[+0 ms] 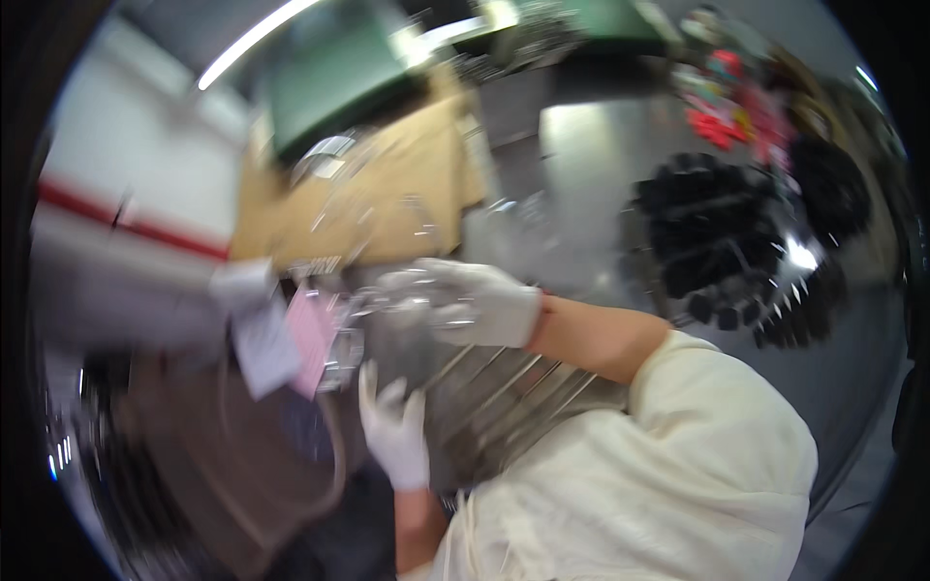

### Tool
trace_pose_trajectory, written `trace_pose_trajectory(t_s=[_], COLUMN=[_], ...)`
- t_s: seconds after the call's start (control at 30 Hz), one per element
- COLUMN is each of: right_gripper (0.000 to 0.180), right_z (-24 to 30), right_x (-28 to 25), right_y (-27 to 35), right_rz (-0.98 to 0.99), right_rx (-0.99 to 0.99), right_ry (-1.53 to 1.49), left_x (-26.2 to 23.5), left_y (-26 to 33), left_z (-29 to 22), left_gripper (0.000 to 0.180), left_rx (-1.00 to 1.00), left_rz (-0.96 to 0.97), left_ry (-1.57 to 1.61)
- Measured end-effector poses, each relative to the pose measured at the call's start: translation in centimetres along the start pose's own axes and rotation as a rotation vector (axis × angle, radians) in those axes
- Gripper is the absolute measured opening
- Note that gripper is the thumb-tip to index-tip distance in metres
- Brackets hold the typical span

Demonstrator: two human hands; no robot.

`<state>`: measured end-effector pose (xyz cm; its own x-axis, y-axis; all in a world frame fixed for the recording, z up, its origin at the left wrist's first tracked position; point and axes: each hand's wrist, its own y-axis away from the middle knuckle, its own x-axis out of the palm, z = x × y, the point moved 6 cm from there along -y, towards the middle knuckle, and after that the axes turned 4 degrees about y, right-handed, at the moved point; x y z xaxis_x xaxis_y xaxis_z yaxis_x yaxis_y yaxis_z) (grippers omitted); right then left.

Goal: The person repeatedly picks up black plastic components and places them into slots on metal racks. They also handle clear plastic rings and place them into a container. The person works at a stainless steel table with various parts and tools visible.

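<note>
Your left hand (397, 431) was spread wide; whether your right hand (475, 302) gripped, I couldn't tell. The plastic (343, 360) seemed light, slippery, best edge-held.

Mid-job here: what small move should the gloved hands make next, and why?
Probably bring the left hand up toward the clear, shiny pieces near the right hand: the left is open with nothing visibly held, and those pieces are close. Blur hides the right hand's grip.
</note>
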<state>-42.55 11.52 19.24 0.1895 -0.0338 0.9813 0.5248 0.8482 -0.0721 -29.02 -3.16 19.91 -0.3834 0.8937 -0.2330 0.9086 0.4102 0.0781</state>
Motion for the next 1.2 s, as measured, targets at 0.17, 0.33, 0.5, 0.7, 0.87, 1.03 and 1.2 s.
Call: trace_pose_trajectory(t_s=[0.17,0.33,0.5,0.7,0.87,1.03,1.2], right_gripper=[0.032,0.025,0.042,0.040,0.052,0.081,0.030], right_z=[-9.0,-9.5,-11.3,-12.5,-13.5,-12.7,-13.2], right_x=[2.6,3.8,-5.1,-7.6,-7.3,-2.4,3.7], right_y=[3.9,3.3,1.1,-1.9,-3.9,-1.5,0.6], right_rz=[-0.267,-0.029,-0.392,-0.368,-0.364,-0.380,-0.077], right_rx=[0.091,-0.431,0.371,0.544,0.537,0.562,-0.325], right_ry=[0.944,2.323,1.788,2.230,2.386,1.346,2.052], left_x=[-4.2,-9.3,-14.1,-13.8,-13.4,-9.4,-10.3], left_y=[3.2,6.4,8.6,8.1,6.9,9.0,4.8], left_z=[-0.1,3.0,6.4,5.6,6.8,-0.8,8.9], left_gripper=[0.014,0.023,0.017,0.018,0.019,0.034,0.042], left_rx=[-0.042,-0.107,-0.177,-0.207,-0.161,0.194,-0.249], left_rz=[-0.103,-0.236,-0.380,-0.353,-0.223,0.042,0.094], left_ry=[0.060,0.318,0.376,0.294,0.383,-0.196,0.543])
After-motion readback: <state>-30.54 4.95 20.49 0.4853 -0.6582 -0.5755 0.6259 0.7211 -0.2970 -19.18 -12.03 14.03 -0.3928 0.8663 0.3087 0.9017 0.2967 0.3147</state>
